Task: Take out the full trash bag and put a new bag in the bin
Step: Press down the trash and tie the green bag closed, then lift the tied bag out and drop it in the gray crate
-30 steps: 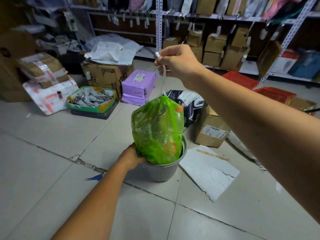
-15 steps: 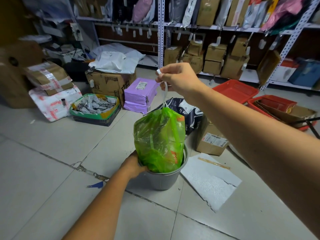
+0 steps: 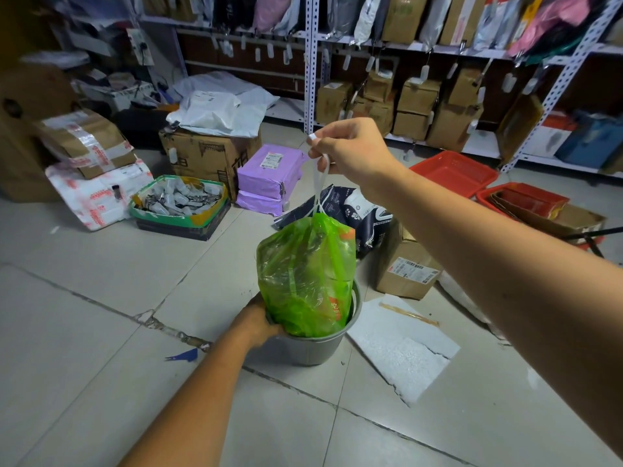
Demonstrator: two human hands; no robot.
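Observation:
A full green trash bag (image 3: 305, 274) hangs mostly above a small grey bin (image 3: 310, 348) on the tiled floor; its bottom is still inside the rim. My right hand (image 3: 350, 151) pinches the bag's white drawstring (image 3: 318, 187) and holds it taut above the bag. My left hand (image 3: 254, 323) grips the near left rim of the bin. No new bag is in view.
A white foam sheet (image 3: 401, 345) lies right of the bin, a cardboard box (image 3: 404, 264) behind it. Purple parcels (image 3: 266, 178), a green-rimmed box of small items (image 3: 178, 203) and red trays (image 3: 453, 173) sit on the floor before shelving (image 3: 310, 62). A blue scrap (image 3: 183, 355) lies left.
The view has shifted a little, and the bag appears slightly higher out of the bin. Both hands keep their holds.

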